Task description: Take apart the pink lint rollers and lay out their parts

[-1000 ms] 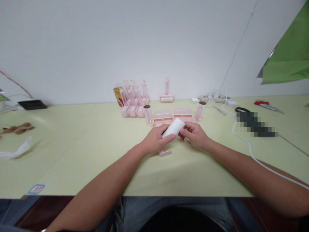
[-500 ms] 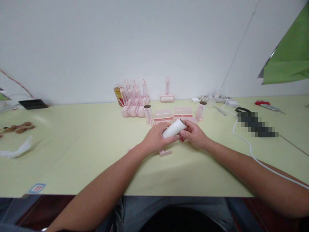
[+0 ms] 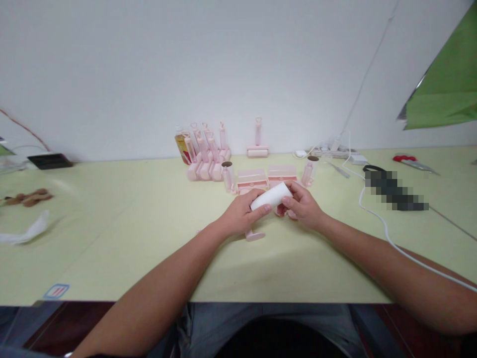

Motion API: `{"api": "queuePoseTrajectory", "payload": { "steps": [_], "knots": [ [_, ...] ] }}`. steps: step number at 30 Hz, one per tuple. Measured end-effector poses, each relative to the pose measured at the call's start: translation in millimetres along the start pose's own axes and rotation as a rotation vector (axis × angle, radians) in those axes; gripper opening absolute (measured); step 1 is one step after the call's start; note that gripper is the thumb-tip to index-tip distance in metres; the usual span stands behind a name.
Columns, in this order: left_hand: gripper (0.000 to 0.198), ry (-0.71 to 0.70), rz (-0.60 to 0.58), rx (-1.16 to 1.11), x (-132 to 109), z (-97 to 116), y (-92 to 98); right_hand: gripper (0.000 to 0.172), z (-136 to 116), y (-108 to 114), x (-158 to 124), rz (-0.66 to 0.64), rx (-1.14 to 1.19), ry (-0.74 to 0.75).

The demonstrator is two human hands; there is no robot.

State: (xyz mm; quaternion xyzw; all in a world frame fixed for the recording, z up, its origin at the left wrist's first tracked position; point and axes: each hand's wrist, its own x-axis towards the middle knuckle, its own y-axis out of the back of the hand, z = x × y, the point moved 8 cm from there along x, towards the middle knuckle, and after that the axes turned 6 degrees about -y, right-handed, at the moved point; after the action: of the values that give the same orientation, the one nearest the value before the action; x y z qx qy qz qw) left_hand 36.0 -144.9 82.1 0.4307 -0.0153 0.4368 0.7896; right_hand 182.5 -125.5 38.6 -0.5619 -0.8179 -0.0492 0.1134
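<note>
A white lint roller refill (image 3: 271, 197) is held up over the table, tilted with its right end higher. My left hand (image 3: 244, 211) is closed around its left part, thumb along the near side. My right hand (image 3: 301, 203) pinches the right end, thumb in front and the other fingers partly hidden behind. Below my left hand a pink plastic part (image 3: 255, 236) lies on the table, partly covered by the hand. Just beyond my hands are two pink roller covers (image 3: 252, 177) with clear lids.
Assembled pink lint rollers (image 3: 206, 169) stand at the back left, and one more lint roller (image 3: 258, 149) stands against the wall. Two upright refill rolls with pink handles (image 3: 227, 176) flank the covers. A white cable (image 3: 383, 223) runs along the right, near red-handled scissors (image 3: 406, 159).
The refill has turned in my hands, so its hollow right end, visible before, is now out of sight. My right hand's fingers have shifted slightly around that end.
</note>
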Motion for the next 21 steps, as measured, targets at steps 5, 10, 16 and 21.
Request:
{"api": "queuePoseTrajectory", "payload": {
  "steps": [5,10,16,21],
  "knots": [
    [0.042,-0.005,0.061,-0.011,1.2,-2.4,5.0,0.047,-0.6,-1.4,0.4,-0.002,-0.027,-0.01],
    [0.041,0.038,0.11,0.004,0.7,-5.8,9.2,0.046,-2.0,-4.2,0.2,-0.014,-0.039,-0.005],
    [0.038,0.054,0.14,0.01,-0.8,-5.2,10.3,0.043,-0.8,-3.9,0.4,-0.028,-0.027,0.006],
    [0.038,0.054,0.147,0.002,-0.6,-5.7,10.0,0.041,0.2,-3.7,0.1,-0.029,-0.024,0.01]
  ]
}}
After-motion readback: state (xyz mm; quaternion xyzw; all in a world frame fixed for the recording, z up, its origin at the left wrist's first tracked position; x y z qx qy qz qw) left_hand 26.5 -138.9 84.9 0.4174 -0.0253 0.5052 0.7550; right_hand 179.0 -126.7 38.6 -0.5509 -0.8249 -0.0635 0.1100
